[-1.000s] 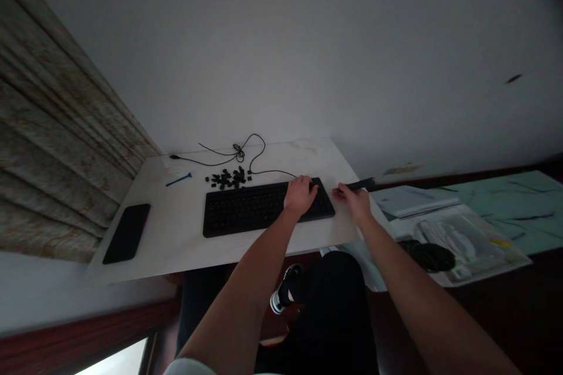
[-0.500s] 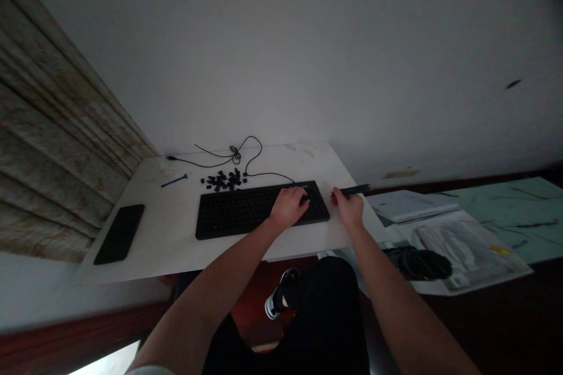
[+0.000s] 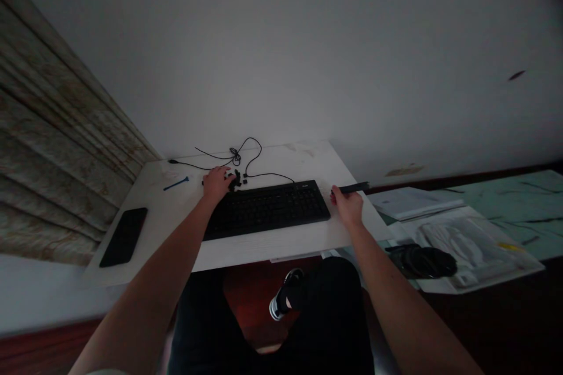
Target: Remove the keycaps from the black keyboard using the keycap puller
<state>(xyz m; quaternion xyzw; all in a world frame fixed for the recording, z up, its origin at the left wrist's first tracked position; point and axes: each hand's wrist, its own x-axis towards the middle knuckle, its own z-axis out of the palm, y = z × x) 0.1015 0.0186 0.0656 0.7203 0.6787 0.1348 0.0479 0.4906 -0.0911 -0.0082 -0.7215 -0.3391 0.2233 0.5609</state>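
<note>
A black keyboard (image 3: pixel 268 208) lies along the front half of the white desk. Behind its left part is a pile of small black keycaps (image 3: pixel 238 178). My left hand (image 3: pixel 216 183) is over this pile with its fingers apart, covering much of it. My right hand (image 3: pixel 349 206), just right of the keyboard, is closed around a slim black brush (image 3: pixel 355 187) that points to the right. Its bristle-like end sticks out past the hand.
A black cable (image 3: pixel 268 174) with a knotted loop runs behind the keyboard. A blue tool (image 3: pixel 176 183) and a black phone (image 3: pixel 124 237) lie at the left. Right of the desk, papers (image 3: pixel 416 202) and a black strap-like item (image 3: pixel 422 261) rest on a lower surface.
My left hand has moved left from the right part of the keyboard to the keycap pile. My right hand stays beside the keyboard with the brush.
</note>
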